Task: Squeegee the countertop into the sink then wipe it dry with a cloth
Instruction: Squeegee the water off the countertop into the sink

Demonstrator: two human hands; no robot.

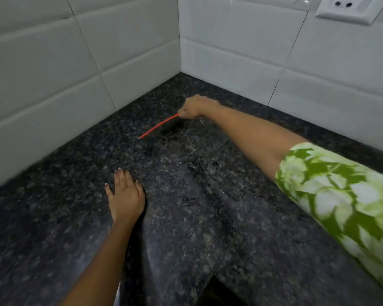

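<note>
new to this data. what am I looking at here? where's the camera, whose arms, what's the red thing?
There is no robot here: a person works with bare hands, and the single picture comes from a wide-angle camera worn on their head, looking forward and down. That is why both arms enter from the bottom and the walls bend.

The surface is a dark speckled granite countertop in a corner of white wall tiles, with a wall socket at top right. Streaks of water lie on the stone in the middle.

The left hand rests flat on the counter, fingers straight. The right hand, reaching into the corner, grips the squeegee, which shows only as a thin red edge; its blade is blurred against the dark stone.
</note>
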